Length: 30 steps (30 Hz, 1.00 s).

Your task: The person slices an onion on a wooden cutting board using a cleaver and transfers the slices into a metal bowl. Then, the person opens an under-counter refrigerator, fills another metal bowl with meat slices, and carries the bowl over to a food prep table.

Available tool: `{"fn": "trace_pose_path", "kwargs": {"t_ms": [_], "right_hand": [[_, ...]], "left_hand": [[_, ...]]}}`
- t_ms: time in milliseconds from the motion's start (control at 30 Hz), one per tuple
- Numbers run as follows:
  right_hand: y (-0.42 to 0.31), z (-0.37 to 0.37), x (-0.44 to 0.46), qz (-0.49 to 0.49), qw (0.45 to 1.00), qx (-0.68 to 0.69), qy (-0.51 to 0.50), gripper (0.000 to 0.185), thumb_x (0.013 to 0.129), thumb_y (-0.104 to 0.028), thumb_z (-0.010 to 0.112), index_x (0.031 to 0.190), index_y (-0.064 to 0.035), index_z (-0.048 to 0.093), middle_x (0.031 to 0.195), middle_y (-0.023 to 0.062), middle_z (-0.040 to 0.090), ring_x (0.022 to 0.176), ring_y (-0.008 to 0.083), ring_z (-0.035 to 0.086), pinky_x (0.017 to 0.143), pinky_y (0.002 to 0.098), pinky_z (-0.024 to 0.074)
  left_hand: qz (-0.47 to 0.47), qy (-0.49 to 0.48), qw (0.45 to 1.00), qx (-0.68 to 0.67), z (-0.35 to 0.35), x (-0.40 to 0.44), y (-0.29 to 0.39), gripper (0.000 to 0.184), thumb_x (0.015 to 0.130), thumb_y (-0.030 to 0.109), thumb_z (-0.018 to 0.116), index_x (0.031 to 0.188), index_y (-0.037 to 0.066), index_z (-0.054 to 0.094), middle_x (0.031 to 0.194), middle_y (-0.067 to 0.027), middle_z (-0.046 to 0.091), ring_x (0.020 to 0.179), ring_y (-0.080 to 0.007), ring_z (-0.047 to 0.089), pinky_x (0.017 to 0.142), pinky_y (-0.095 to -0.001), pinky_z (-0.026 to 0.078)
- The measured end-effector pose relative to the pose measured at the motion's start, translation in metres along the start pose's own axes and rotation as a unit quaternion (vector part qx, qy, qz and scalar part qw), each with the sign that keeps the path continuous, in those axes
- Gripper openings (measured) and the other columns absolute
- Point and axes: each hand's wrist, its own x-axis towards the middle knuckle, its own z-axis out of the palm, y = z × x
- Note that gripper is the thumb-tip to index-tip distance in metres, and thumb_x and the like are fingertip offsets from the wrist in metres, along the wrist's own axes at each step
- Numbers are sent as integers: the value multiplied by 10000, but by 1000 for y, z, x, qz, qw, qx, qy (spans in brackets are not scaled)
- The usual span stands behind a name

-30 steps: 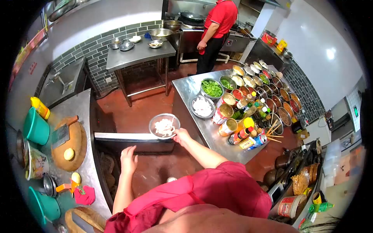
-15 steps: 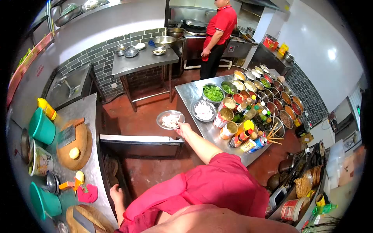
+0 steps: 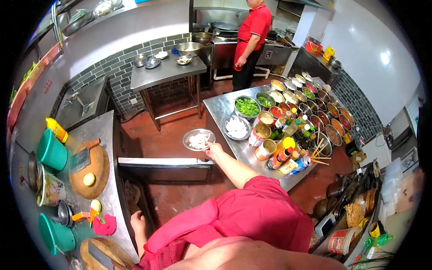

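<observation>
My right hand grips the near right rim of a shallow metal bowl, held out over the red floor. Whitish sliced pieces lie in the bowl; their kind is unclear. My left hand hangs low beside the edge of the left counter, its fingers loosely bent and holding nothing. On that counter a cleaver and a peeled yellowish round item rest on a round wooden board. A second board with a knife sits nearer.
A steel table to the right carries bowls of greens, white slices and sauces, plus bottles and cans. Another person in red stands by the stove. A steel side table stands at the back. A metal-topped low barrier crosses ahead.
The view has shifted slightly, so the left counter appears a little further right. My right hand still holds the bowl out, and the other person's arm has moved slightly.
</observation>
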Motion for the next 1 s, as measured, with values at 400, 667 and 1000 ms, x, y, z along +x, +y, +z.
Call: {"fn": "trace_pose_path", "kwargs": {"t_ms": [400,667,1000], "right_hand": [[-1,-2,8,-2,1000,-3,8,202,850,-117,483,976,33,531,689,123,585,470,152,535,367,203,422],[3,0,5,2,1000,-4,7,197,849,-108,473,968,37,532,697,120,583,484,156,544,369,203,423],[8,-6,10,6,1000,9,13,197,848,-94,463,996,22,522,741,129,586,524,179,560,389,217,430]], "left_hand": [[-10,-32,999,24,1,4,3,270,711,48,626,981,38,625,926,-147,619,840,-256,606,765,-337,479],[-1,-14,1000,9,9,6,-4,254,688,47,612,941,40,633,905,-159,613,857,-287,598,785,-350,471],[-21,-35,999,36,-2,4,17,259,723,54,614,980,27,619,918,-158,623,862,-279,601,787,-348,465]]}}
